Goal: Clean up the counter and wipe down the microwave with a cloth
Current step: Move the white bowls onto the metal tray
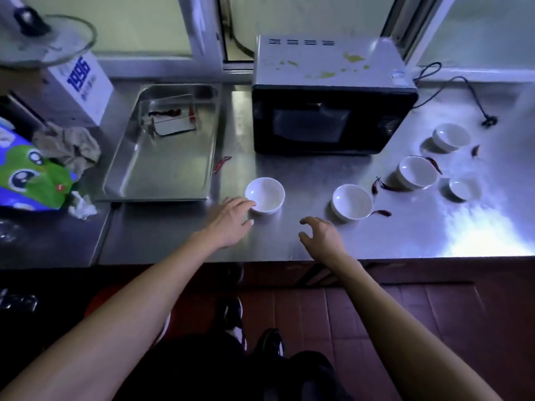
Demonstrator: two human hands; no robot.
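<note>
Packet: a green and blue packet [27, 180] lies at the far left edge, with a crumpled white tissue [82, 205] just beside its lower right corner.
Cloth: a grey-brown crumpled cloth [71, 146] sits on the counter behind the packet, below a white box [84, 82] printed with blue numerals.
Tray: a steel tray [162, 169] lies left of the microwave; a small clear rectangular item and what looks like a dried chilli rest in its far end.
Loose chilli: one dried chilli [221, 163] lies on the steel counter [289, 244] between tray and microwave.
Left hand: the left hand [230, 219] reaches forward, fingers spread a little, fingertips at the near rim of a white bowl [265, 195]; nothing is gripped.
Microwave: a black-fronted microwave [333, 117] stands at the back of the counter, door closed, its grey top spotted with yellowish stains [351, 57].
Right hand: the right hand [322, 234] hovers over the counter, fingers curled and apart, empty, just short of a second white bowl [351, 202].
Chillies: several more dried chillies [379, 186] lie scattered around the bowls to the right.
Right-side bowls: three more white bowls [418, 172] stand near the microwave's right corner.
Cord: the black cord [463, 82] trails on the counter, its plug [489, 122] lying loose.
</note>
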